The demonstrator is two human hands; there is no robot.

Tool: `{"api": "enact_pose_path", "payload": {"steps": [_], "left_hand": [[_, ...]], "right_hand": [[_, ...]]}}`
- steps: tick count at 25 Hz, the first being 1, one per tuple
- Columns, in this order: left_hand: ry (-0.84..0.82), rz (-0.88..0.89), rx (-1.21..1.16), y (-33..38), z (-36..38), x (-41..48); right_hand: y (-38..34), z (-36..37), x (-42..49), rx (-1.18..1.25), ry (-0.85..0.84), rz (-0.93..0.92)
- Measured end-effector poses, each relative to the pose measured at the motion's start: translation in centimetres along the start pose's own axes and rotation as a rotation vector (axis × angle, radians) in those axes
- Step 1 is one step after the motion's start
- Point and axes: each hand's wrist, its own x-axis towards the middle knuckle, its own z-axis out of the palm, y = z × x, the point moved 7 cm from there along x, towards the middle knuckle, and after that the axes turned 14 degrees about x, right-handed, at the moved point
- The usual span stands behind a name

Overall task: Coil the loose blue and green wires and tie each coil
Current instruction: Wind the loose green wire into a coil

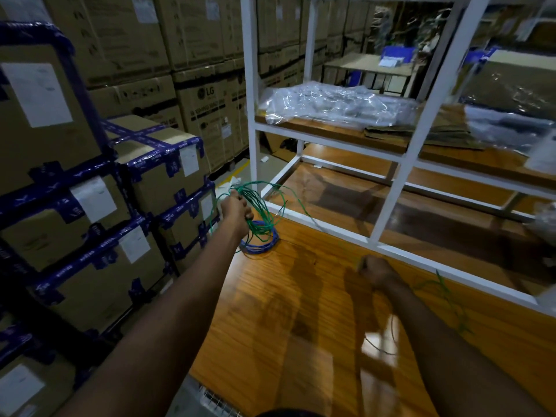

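My left hand (237,210) is stretched out over the table's far left corner, shut on a loose bundle of green wire loops (261,209). Just below that hand a coil of blue wire (264,245) lies on the wooden table (288,296). My right hand (377,273) is a closed fist over the middle of the table, gripping a strand of the green wire. More of that green wire trails, blurred, to the right of my forearm (448,296). A thin strand runs from the loops toward my right fist.
A white metal shelf frame (421,121) stands on the table behind the hands, with clear plastic bags (340,106) and flat cardboard on its wooden shelf. Stacked cardboard boxes with blue tape (156,176) fill the left side. A white wire basket edge (216,401) shows at the table's near edge.
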Motion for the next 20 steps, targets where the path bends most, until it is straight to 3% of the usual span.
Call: {"api": "enact_pose_path", "payload": {"steps": [2,4,5,7,9,14,20], "left_hand": [[-0.006,0.042,0.13,-0.3,0.6,-0.2],[-0.038,0.105,0.266,-0.1,1.2,-0.5],[-0.064,0.128,0.333,-0.1,1.5,-0.9],[-0.143,0.148,0.431,-0.3,2.2,-1.8],[-0.226,0.15,0.495,-0.6,2.8,-2.8],[-0.385,0.13,0.514,-1.8,3.5,-5.5],[-0.531,0.065,0.574,-3.7,4.3,-6.9]], "right_hand": [[-3.2,1.0,-1.3,-0.224,-0.32,-0.041],[-7.3,1.7,-3.4,-0.08,-0.639,-0.085],[-9.9,1.5,-4.1,0.041,-0.696,-0.159],[-14.6,0.0,-4.9,0.254,-0.634,-0.348],[-17.9,-2.0,-5.2,0.42,-0.471,-0.459],[-20.7,-4.2,-5.4,0.691,-0.245,-0.48],[-21.4,-4.6,-4.5,0.666,-0.048,-0.464]]}}
